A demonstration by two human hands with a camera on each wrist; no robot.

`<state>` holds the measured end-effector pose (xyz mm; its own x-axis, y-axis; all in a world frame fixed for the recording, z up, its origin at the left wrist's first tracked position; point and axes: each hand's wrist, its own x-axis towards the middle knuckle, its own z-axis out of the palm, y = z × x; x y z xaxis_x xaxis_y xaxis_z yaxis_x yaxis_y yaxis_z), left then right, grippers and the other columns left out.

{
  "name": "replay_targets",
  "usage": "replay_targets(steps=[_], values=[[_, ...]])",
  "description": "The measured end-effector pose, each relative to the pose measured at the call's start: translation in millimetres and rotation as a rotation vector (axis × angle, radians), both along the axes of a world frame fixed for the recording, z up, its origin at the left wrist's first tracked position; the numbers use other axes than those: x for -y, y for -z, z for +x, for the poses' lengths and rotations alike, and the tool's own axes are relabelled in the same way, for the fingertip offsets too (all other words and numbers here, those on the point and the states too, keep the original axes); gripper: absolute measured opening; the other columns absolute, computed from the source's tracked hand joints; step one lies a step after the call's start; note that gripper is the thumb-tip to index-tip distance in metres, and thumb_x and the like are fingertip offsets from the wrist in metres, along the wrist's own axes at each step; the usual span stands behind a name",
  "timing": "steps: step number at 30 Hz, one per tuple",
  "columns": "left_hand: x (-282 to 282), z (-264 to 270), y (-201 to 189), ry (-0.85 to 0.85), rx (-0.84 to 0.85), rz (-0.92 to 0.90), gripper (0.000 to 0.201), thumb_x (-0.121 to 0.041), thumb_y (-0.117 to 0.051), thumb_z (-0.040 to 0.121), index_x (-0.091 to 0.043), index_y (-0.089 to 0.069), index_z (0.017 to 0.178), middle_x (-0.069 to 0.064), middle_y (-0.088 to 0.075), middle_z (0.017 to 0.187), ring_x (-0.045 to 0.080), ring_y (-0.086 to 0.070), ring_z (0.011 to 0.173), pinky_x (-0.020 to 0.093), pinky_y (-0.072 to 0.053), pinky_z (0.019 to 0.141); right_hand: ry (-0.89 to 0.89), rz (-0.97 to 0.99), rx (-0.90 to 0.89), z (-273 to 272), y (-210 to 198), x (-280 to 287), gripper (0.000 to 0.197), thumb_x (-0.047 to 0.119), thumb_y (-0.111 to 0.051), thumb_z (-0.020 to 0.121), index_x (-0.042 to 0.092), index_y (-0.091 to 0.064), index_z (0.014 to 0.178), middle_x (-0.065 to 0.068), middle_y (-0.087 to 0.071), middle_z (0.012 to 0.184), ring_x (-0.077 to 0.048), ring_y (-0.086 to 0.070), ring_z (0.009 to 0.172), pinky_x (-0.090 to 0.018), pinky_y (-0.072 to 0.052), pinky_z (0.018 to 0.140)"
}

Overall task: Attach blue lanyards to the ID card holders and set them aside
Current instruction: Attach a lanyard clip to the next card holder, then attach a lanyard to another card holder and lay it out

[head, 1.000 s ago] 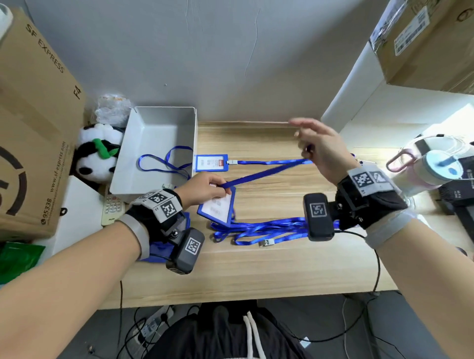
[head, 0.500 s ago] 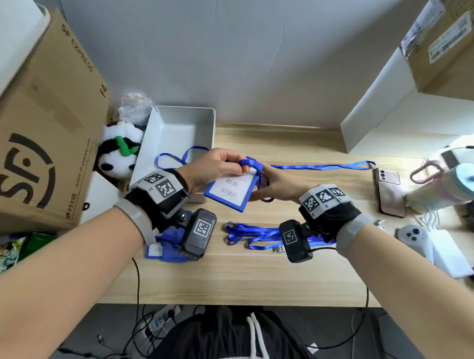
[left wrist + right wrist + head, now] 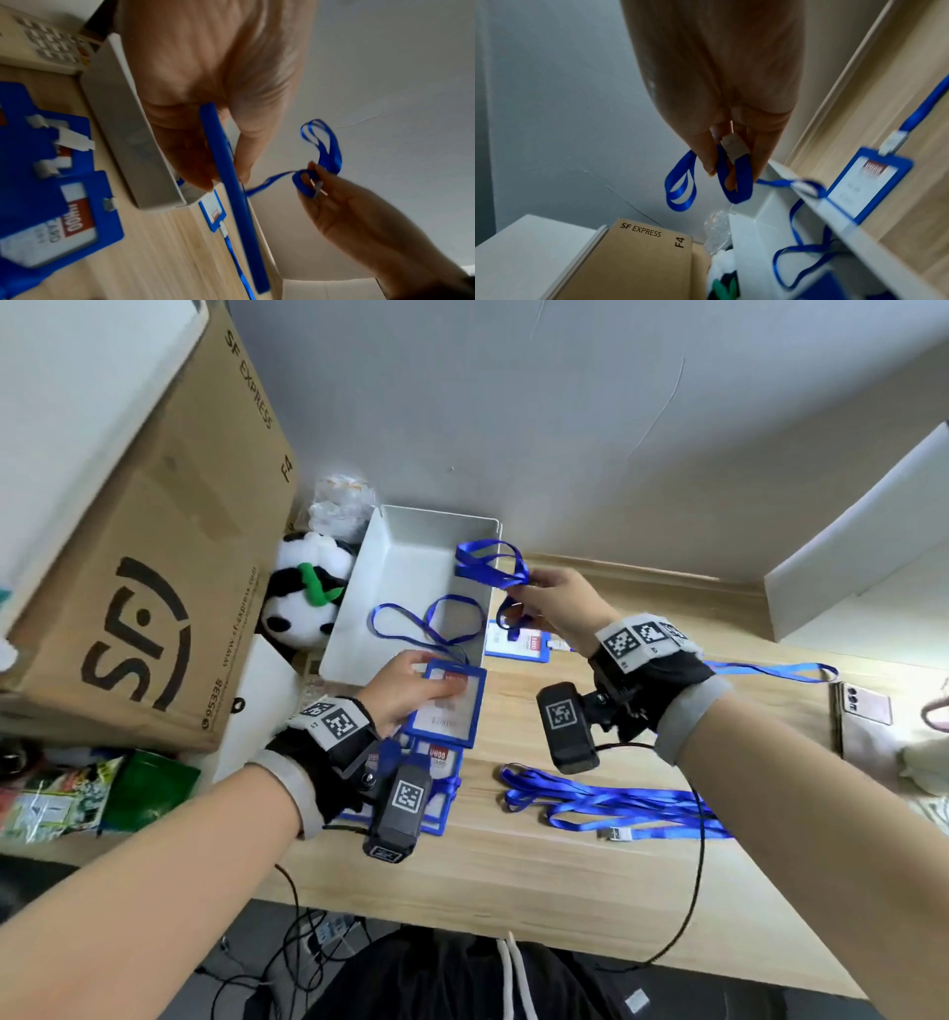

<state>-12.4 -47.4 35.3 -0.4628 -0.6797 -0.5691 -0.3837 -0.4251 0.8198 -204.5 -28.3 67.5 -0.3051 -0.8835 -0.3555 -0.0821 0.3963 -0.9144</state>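
Since half a second ago both hands have left the middle of the desk and now hang over the grey tray [image 3: 390, 567], at upper middle of the head view. My left hand [image 3: 411, 685] grasps the holder [image 3: 452, 706] at the tray's near right corner. My right hand [image 3: 554, 603] pinches the bunched lanyard [image 3: 488, 567] above the tray's right wall. More lanyards [image 3: 616, 801] lie at lower right, spare holders [image 3: 441, 762] under my left wrist.

From the left wrist view, my left hand [image 3: 213, 91] holds the holder [image 3: 231, 172] by its edge, thumb and fingers on the two faces; the right hand [image 3: 347, 203] at right keeps the loops.

From the right wrist view, the fingers [image 3: 706, 154] squeeze the lanyard [image 3: 734, 182] with its clip [image 3: 734, 150] still inside the grip. I think the risk is here: if I release carelessly, the loops may catch on the tray wall or tangle with the lanyard [image 3: 803, 243] already inside, and the holder may drop outside the tray.
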Motion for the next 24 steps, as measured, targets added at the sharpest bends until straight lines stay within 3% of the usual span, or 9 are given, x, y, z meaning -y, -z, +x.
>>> replay_targets(steps=[3,7,10,12,14,16,18,20,24], values=[[7,11,10,0.018,0.036,0.067,0.013,-0.007,-0.069,0.081,-0.006,-0.064,0.092,0.004,-0.071,0.073,0.008,-0.066,0.055,0.022,-0.055,0.052,0.047,0.027,0.138,16,3,29,0.013,0.000,-0.053,0.092,0.001,-0.055,0.104,0.000,-0.057,0.049,-0.005,-0.055,0.038,-0.017,-0.053,0.050],[14,19,24,0.048,0.092,0.139,0.029,-0.012,-0.065,0.086,-0.002,-0.060,0.112,0.015,-0.068,0.100,0.018,-0.066,0.073,0.030,-0.057,0.066,0.033,0.187,0.182,35,22,54,0.010,0.001,-0.054,0.091,0.000,-0.058,0.101,0.007,-0.051,0.034,-0.008,-0.055,0.043,-0.023,-0.053,0.058],[19,25,33,0.070,0.133,0.148,0.028,-0.011,-0.059,0.090,-0.002,-0.058,0.116,0.016,-0.065,0.110,0.027,-0.063,0.093,0.043,-0.052,0.088,0.049,0.310,0.240,43,45,62,0.014,0.000,-0.051,0.092,0.004,-0.054,0.078,-0.005,-0.058,0.057,-0.014,-0.055,0.052,-0.025,-0.050,0.057],[22,30,39,0.084,0.154,0.165,0.024,-0.012,-0.057,0.091,-0.005,-0.058,0.114,0.015,-0.064,0.112,0.029,-0.062,0.101,0.046,-0.050,0.094,0.009,0.388,0.206,45,60,66,0.016,0.006,-0.051,0.092,0.008,-0.053,0.077,-0.006,-0.054,0.072,-0.016,-0.052,0.060,-0.025,-0.046,0.058],[23,34,43,0.098,0.150,0.177,0.023,-0.011,-0.057,0.091,-0.006,-0.058,0.114,0.015,-0.064,0.113,0.030,-0.061,0.105,0.047,-0.048,0.095,-0.002,0.431,0.261,47,68,66,0.008,0.015,-0.053,0.093,0.008,-0.056,0.091,-0.006,-0.053,0.079,-0.018,-0.052,0.067,-0.025,-0.042,0.062],[23,38,46,0.114,0.142,0.192,0.023,-0.011,-0.057,0.091,-0.006,-0.059,0.114,0.015,-0.064,0.114,0.030,-0.061,0.105,0.047,-0.048,0.095,-0.005,0.453,0.297,43,72,64,0.035,0.022,-0.054,0.094,0.004,-0.051,0.124,-0.012,-0.055,0.107,-0.027,-0.057,0.101,-0.032,-0.046,0.081],[24,41,49,0.134,0.136,0.206,0.016,-0.011,-0.056,0.091,-0.010,-0.061,0.107,0.014,-0.065,0.112,0.029,-0.063,0.101,0.048,-0.049,0.094,0.005,0.431,0.283,39,69,56,0.049,0.026,-0.055,0.094,0.005,-0.043,0.137,-0.017,-0.046,0.134,-0.034,-0.049,0.121,-0.037,-0.044,0.098],[22,42,49,0.165,0.114,0.237,0.012,-0.010,-0.053,0.092,-0.014,-0.060,0.101,0.011,-0.066,0.106,0.024,-0.064,0.094,0.044,-0.051,0.089,-0.008,0.383,0.294,31,61,45,0.035,0.025,-0.052,0.095,0.007,-0.054,0.124,-0.019,-0.054,0.130,-0.032,-0.058,0.107,-0.038,-0.047,0.099],[13,33,48,0.253,0.119,0.244,0.018,-0.010,-0.051,0.094,-0.011,-0.058,0.110,0.009,-0.066,0.103,0.018,-0.064,0.088,0.033,-0.054,0.081,0.000,0.316,0.350,1,52,1,0.020,0.021,-0.047,0.097,0.009,-0.062,0.093,-0.012,-0.069,0.095,-0.022,-0.067,0.081,-0.030,-0.055,0.080]])
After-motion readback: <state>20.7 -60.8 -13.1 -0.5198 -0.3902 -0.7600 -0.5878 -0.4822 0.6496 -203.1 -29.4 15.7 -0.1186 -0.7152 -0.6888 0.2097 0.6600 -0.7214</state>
